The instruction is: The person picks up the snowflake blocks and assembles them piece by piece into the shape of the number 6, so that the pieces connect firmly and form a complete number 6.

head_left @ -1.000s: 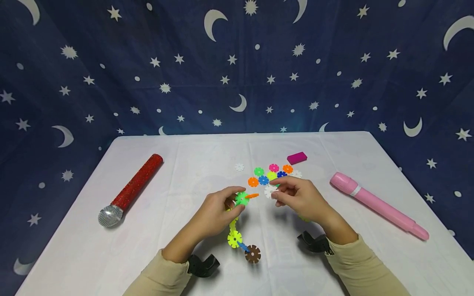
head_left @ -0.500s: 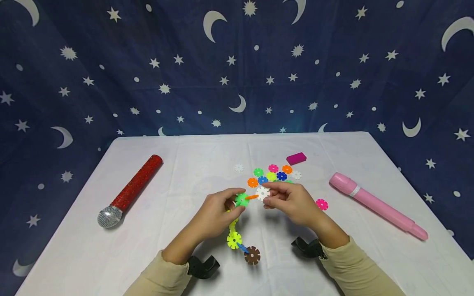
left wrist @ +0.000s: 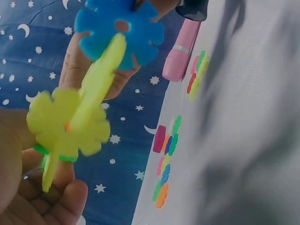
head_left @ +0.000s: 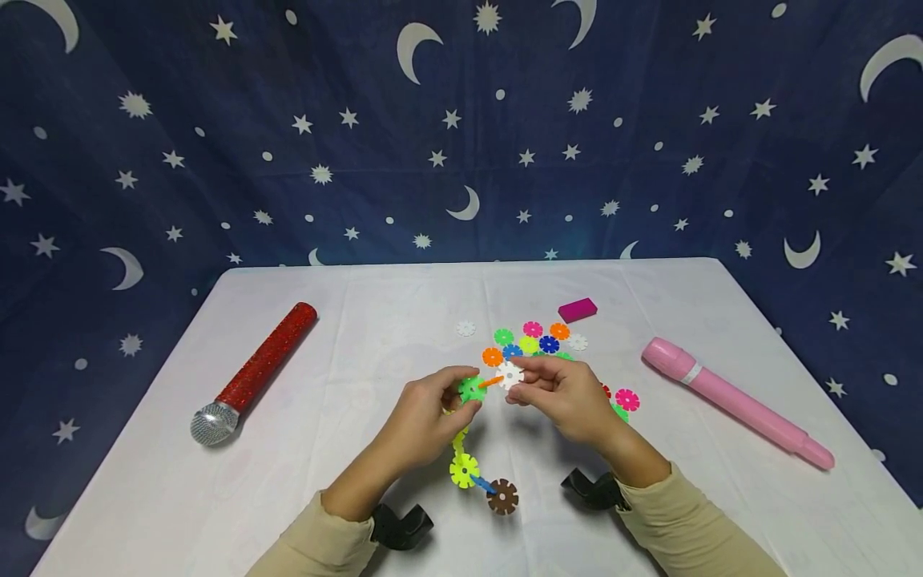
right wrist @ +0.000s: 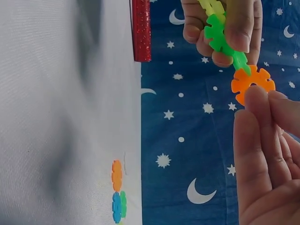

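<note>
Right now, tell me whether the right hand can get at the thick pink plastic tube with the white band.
Likely yes: between the right hand and the pink tube lie only small flat discs, though that hand must first release the white notched disc.

A dark blue cloth [head_left: 375, 192], printed with pale moons [head_left: 405, 52], stars [head_left: 223, 30] and dots [head_left: 501, 94], was hung behind a white-covered table [head_left: 389, 320], across which soft shadows [left wrist: 229, 173] were cast.

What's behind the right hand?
In the head view, green discs show above the right hand, a red disc beside its wrist; anything fully covered can't be seen.
</note>
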`<state>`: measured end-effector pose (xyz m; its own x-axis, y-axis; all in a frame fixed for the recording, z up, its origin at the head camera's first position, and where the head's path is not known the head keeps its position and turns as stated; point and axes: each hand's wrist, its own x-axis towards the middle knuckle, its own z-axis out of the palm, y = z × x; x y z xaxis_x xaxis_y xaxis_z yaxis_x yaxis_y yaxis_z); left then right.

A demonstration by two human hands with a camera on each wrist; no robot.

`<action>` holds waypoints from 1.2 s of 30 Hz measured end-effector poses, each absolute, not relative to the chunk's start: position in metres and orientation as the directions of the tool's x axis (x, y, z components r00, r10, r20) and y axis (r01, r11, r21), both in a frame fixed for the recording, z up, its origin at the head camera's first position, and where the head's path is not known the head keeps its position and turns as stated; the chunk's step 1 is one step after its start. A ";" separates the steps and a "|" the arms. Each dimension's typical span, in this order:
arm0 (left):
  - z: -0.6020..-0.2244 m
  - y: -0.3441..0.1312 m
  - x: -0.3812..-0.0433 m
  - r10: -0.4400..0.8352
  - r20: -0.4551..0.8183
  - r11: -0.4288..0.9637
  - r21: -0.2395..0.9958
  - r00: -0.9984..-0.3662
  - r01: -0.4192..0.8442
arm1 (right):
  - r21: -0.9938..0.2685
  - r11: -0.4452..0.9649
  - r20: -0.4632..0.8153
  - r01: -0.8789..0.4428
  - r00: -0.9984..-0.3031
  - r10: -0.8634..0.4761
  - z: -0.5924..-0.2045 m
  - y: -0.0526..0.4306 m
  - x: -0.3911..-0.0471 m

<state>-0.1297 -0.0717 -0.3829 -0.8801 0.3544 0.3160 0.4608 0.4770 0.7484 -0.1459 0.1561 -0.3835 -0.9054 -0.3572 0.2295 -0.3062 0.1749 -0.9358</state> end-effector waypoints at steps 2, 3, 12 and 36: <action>-0.384 -0.071 -0.130 0.358 0.307 0.465 0.760 -0.882 0.454 | -0.936 0.168 0.234 -0.311 -0.901 -0.366 -0.384 0.156 -0.146; -0.384 -0.070 -0.130 0.361 0.301 0.461 0.765 -0.883 0.449 | -0.937 0.165 0.231 -0.308 -0.899 -0.371 -0.385 0.156 -0.146; -0.385 -0.075 -0.134 0.356 0.256 0.468 0.784 -0.899 0.408 | -0.855 0.399 0.180 -0.331 -0.911 -0.371 -0.385 0.172 -0.160; -0.382 -0.086 -0.137 0.390 0.191 0.427 0.829 -0.901 0.361 | -0.528 0.817 -0.173 -0.231 -0.913 -0.370 -0.399 0.227 -0.187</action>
<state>-0.1375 -0.0858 -0.3816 -0.9007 0.3904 0.1907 0.3605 0.4267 0.8294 -0.1868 0.2274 -0.3993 -0.9128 -0.3698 -0.1735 -0.2307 0.8172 -0.5282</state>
